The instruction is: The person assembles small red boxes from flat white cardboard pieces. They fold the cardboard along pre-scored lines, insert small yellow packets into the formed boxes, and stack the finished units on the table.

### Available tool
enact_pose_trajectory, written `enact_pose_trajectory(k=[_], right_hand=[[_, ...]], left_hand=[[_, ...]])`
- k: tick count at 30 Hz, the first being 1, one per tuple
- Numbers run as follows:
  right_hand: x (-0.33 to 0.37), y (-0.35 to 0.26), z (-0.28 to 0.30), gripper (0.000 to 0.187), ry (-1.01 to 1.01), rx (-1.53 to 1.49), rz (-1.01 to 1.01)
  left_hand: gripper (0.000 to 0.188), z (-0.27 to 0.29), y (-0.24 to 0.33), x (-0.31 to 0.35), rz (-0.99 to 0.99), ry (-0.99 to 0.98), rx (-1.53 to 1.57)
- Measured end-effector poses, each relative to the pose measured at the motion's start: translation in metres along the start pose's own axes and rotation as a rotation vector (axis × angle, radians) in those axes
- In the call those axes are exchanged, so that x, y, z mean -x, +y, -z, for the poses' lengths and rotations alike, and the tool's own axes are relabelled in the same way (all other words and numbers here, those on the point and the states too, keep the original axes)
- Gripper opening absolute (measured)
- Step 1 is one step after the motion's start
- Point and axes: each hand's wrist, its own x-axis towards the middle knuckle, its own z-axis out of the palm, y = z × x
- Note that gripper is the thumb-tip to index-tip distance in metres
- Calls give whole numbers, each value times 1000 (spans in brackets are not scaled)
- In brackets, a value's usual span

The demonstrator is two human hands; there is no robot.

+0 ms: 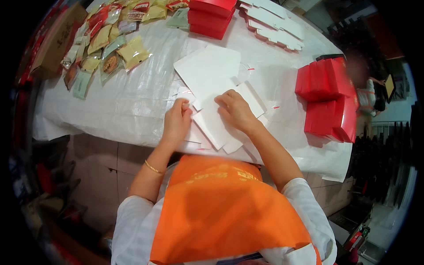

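A flat white cardboard box blank (212,121) lies on the table edge in front of me, on a loose pile of similar white sheets (207,70). My left hand (177,120) presses on its left flap with curled fingers. My right hand (236,110) rests on its upper right part, fingers bent down onto the card. A thin gold bracelet sits on my left wrist. I wear an orange apron over a white shirt.
Red boxes (329,99) are stacked at the right, more red boxes (211,15) at the far centre. Folded white inserts (276,24) lie far right. Several snack packets (104,44) spread at the far left beside a brown carton (57,42). A white cloth (128,106) covers the table.
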Motion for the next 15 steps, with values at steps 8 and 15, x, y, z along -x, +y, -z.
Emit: enact_pose_trajectory(k=[8, 15], right_hand=[[-2, 13, -9, 31, 52, -122, 24], [-14, 13, 4, 24, -4, -209, -132]], left_hand=[[22, 25, 2, -55, -649, -312, -308], [12, 14, 31, -97, -554, -639, -441]])
